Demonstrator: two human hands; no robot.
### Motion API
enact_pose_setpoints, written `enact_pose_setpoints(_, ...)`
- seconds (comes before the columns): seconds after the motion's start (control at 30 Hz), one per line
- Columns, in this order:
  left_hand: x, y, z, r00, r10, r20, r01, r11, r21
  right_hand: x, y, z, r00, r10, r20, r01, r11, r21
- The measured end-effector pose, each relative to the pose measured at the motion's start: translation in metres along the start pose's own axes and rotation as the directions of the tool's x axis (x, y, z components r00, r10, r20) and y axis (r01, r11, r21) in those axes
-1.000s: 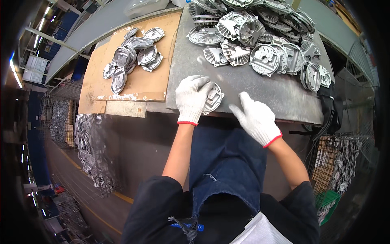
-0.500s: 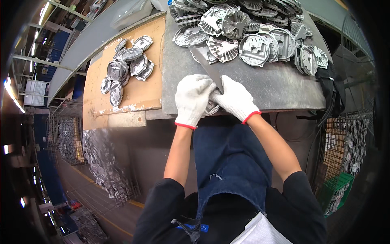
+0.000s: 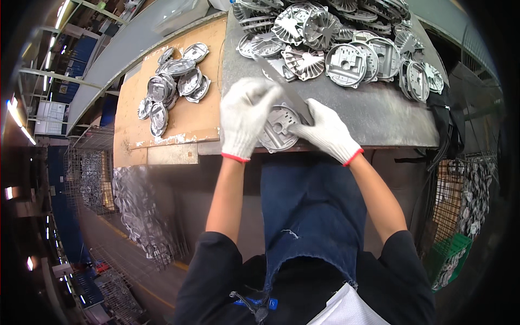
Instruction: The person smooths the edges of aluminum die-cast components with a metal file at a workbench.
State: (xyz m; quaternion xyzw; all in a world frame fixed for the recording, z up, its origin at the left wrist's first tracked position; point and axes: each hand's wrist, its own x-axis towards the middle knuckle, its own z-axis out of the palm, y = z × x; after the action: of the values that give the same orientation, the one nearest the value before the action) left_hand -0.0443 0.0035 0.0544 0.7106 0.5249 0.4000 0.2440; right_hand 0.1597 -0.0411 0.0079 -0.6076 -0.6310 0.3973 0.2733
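A round grey metal casting (image 3: 279, 134) lies at the front edge of the grey bench, between my gloved hands. Over its upper right slants a long flat metal file (image 3: 292, 97), its far end pointing up and left toward the stacked castings. My right hand (image 3: 326, 130) is closed round the near end of the file, with the thumb on the casting's right side. My left hand (image 3: 245, 116) is raised just left of the casting, fingers curled but smeared by motion, so whether anything is in them cannot be made out.
Many round finned castings (image 3: 346, 65) are heaped at the back of the bench. Several more castings (image 3: 158, 89) lie on the brown board (image 3: 200, 119) at the left. Wire cages with metal parts stand left and right below, and a green crate (image 3: 452, 254) sits at lower right.
My left hand has come away from the casting and the file, moving left and up. My right hand has shifted slightly right with the file. The casting now shows more fully.
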Motion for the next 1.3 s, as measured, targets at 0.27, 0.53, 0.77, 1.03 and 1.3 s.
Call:
enact_pose_setpoints(0.27, -0.03, -0.025, 0.029, 0.988, -0.121, 0.093, 0.111, 0.988, 0.107, -0.019, 0.023, -0.012, 0.987, 0.109, -0.119, -0.093, 0.987, 0.128)
enact_pose_setpoints(0.53, -0.035, -0.031, 0.041, 0.995, 0.061, 0.074, -0.074, 0.98, 0.185, -0.02, 0.031, -0.011, 0.994, 0.032, -0.105, -0.017, 0.989, 0.144)
enact_pose_setpoints(0.77, -0.042, -0.05, 0.039, 0.979, 0.199, 0.045, -0.204, 0.955, 0.214, -0.037, -0.031, -0.047, 0.998, 0.019, 0.064, -0.011, 0.992, -0.124)
enact_pose_setpoints(1.03, -0.043, -0.04, 0.043, 0.978, 0.202, 0.044, -0.207, 0.942, 0.263, -0.085, -0.009, -0.044, 0.988, -0.124, 0.091, 0.154, 0.821, -0.55)
enact_pose_setpoints(1.3, -0.044, -0.045, 0.048, 0.983, 0.18, 0.016, -0.178, 0.943, 0.282, -0.091, -0.032, -0.047, 0.975, -0.193, -0.114, 0.137, 0.916, -0.377)
